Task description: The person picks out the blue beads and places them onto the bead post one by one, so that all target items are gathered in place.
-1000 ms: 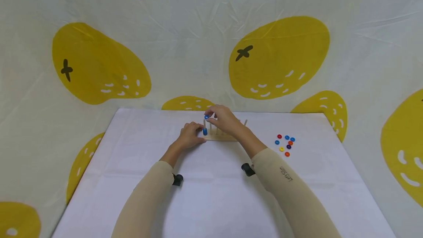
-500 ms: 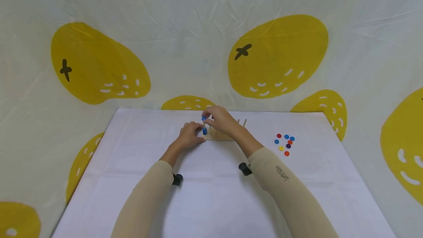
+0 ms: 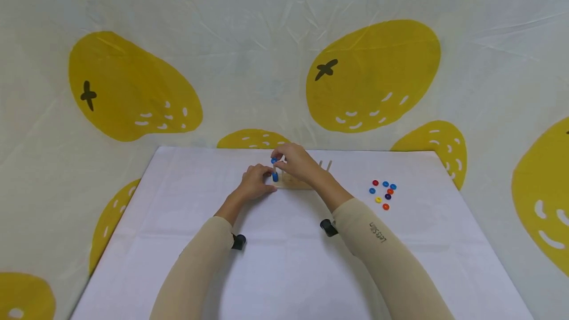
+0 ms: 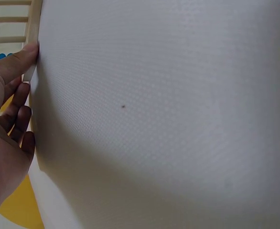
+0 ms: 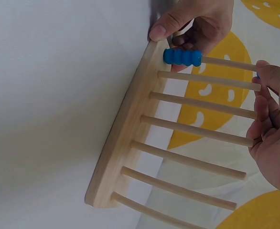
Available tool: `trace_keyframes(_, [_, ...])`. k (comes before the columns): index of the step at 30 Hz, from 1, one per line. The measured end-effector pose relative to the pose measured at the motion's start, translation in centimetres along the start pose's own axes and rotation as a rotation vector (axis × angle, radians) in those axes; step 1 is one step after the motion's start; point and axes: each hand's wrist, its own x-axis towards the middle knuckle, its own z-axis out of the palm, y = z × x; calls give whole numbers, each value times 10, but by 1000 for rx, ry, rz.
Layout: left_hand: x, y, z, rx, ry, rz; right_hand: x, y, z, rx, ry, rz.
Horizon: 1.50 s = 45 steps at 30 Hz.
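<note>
A wooden peg board [image 5: 125, 124] with several upright pegs stands on the white table. Blue rings [image 5: 182, 57] are stacked at the bottom of its leftmost peg. My left hand [image 3: 254, 181] grips the board's left end; in the left wrist view the thumb of that hand [image 4: 8, 148] presses on the base's near edge. With thumb and fingers, my right hand [image 3: 297, 161] pinches one more blue ring [image 3: 273, 160] at the top of that same peg. In the right wrist view, fingers mostly hide this ring.
Loose rings in red, blue, orange, dark purple and yellow, among them a yellow ring [image 3: 378, 200], lie on the table [image 3: 284, 270] to the right of the board. A pale curtain [image 3: 258, 63] printed with yellow fruit hangs behind the table.
My right hand has moved slightly left, bringing the blue ring from beside the leftmost peg to its tip. The left hand and the peg board have stayed in place.
</note>
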Motion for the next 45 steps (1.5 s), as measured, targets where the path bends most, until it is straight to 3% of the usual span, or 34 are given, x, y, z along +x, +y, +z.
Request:
trace_keyframes(35, [1,0,0,11,-7,-18,-3,2,3,3,13,13])
trace_keyframes(45, [2,0,1,-1,-16,-39,-14,-3,-12,5,23,19])
